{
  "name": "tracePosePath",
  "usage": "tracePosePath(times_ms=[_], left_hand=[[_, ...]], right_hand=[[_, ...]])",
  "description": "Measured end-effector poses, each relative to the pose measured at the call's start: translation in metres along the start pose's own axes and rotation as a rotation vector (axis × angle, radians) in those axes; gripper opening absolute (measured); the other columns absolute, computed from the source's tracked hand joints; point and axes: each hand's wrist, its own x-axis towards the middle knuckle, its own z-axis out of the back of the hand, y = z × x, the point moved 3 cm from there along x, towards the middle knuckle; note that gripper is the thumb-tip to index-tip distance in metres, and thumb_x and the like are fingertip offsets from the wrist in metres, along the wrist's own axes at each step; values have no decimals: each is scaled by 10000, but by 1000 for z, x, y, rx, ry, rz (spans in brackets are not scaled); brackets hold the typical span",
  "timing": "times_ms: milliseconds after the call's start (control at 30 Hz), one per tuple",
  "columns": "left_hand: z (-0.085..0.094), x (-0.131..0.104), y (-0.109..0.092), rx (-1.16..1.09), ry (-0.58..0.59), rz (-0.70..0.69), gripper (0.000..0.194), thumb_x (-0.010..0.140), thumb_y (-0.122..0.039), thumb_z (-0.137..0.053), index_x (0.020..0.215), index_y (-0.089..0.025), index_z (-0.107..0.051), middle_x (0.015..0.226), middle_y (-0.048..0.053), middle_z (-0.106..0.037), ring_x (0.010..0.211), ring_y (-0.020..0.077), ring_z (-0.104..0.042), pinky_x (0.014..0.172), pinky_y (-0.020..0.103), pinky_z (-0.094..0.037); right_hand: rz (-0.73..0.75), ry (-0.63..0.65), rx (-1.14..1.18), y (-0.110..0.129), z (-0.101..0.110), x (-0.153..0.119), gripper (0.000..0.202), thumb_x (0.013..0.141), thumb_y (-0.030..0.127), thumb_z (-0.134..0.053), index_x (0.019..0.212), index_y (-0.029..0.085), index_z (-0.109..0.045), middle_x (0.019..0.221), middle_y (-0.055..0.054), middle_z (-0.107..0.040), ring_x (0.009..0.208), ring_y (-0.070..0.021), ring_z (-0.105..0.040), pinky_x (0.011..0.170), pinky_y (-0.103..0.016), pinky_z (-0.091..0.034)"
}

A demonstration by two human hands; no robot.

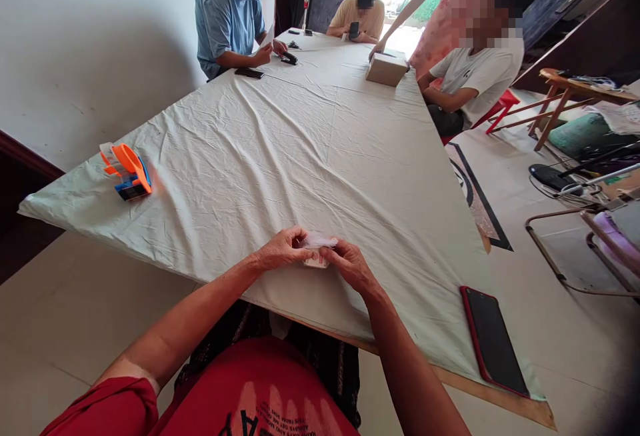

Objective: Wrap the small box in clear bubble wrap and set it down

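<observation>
Near the front edge of the cloth-covered table [360, 183], both my hands pinch a thin, whitish translucent sheet or bag [316, 240]. My left hand [284, 248] has its fingertips closed on the left end of it. At the right end, my right hand [351, 264] grips it between thumb and fingers. Just beneath the sheet, between my hands, a small pale item with reddish print [317, 261] shows in part. Whether it lies inside the sheet or under it, I cannot tell.
An orange and blue tape dispenser [131, 173] stands at the left. A red-cased phone [493, 339] lies at the right edge. Farther back are a cardboard box [387, 69], a dark phone [249, 73] and a black stapler-like object [289, 58]. Several people sit around the table.
</observation>
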Motion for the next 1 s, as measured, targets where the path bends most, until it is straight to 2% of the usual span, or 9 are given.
tracePosePath(times_ms=[67, 133, 233, 367, 467, 567, 700, 800, 1000], left_hand=[[0, 1, 1, -38, -13, 31, 359, 672, -381, -791, 820, -160, -550, 708, -45, -549, 636, 89, -498, 588, 215, -364], [0, 3, 2, -59, -28, 52, 368, 661, -390, -791, 813, -164, -544, 715, -45, -549, 644, 92, -504, 602, 221, -377], [0, 6, -1, -66, -70, 75, 355, 651, -387, -780, 801, -163, -549, 724, -41, -550, 651, 98, -507, 608, 227, -382], [2, -1, -15, -34, -99, 70, 301, 722, -404, -726, 809, -149, -592, 748, -21, -575, 672, 109, -519, 619, 233, -383], [1, -15, -21, -156, -14, 67, 356, 758, -442, -722, 937, -144, -646, 872, 16, -648, 786, 140, -592, 721, 253, -437], [-4, -30, -12, -300, 59, 136, 471, 687, -393, -807, 1053, -147, -642, 961, 42, -679, 865, 160, -631, 788, 267, -467], [-10, -40, 7, -327, 11, 166, 442, 691, -356, -806, 1047, -145, -650, 962, 44, -688, 843, 143, -636, 761, 247, -475], [-15, -42, 10, -270, -57, 153, 399, 705, -351, -771, 1024, -147, -645, 942, 38, -685, 827, 145, -635, 721, 241, -477], [-20, -44, -2, 34, -104, 95, 314, 728, -254, -658, 1022, -147, -636, 918, 22, -670, 764, 131, -596, 679, 236, -460]], right_hand=[[14, 39, -16, 2, 0, -1, 372, 831, 550, -640, 898, 187, -694, 786, -23, -671, 734, -187, -594, 672, -294, -476], [39, 97, -50, 5, 0, -4, 454, 770, 528, -725, 1075, 195, -678, 905, -34, -691, 795, -193, -603, 701, -294, -486], [33, 62, -161, 8, -1, -9, 621, 699, 454, -806, 1234, 205, -614, 972, -33, -688, 801, -186, -593, 705, -292, -482], [-33, -14, -97, 9, -8, -14, 472, 770, 462, -738, 1147, 187, -670, 869, -19, -685, 730, -174, -588, 655, -283, -468], [-67, -16, 83, 10, -15, -21, 485, 791, 507, -718, 1174, 211, -678, 954, -28, -718, 806, -198, -636, 703, -298, -497], [-130, 18, 144, 10, -20, -30, 484, 780, 514, -731, 1162, 219, -695, 1013, -36, -736, 868, -220, -662, 745, -312, -512], [-140, 56, 107, 10, -21, -37, 428, 837, 561, -650, 1069, 209, -725, 956, -35, -736, 840, -218, -658, 731, -312, -505], [-143, 8, 71, 7, -19, -39, 411, 852, 579, -618, 941, 193, -726, 832, -36, -713, 749, -206, -633, 652, -302, -480], [-137, -51, 7, 2, -22, -38, 388, 812, 527, -668, 988, 186, -722, 858, -34, -716, 788, -214, -634, 706, -314, -490]])
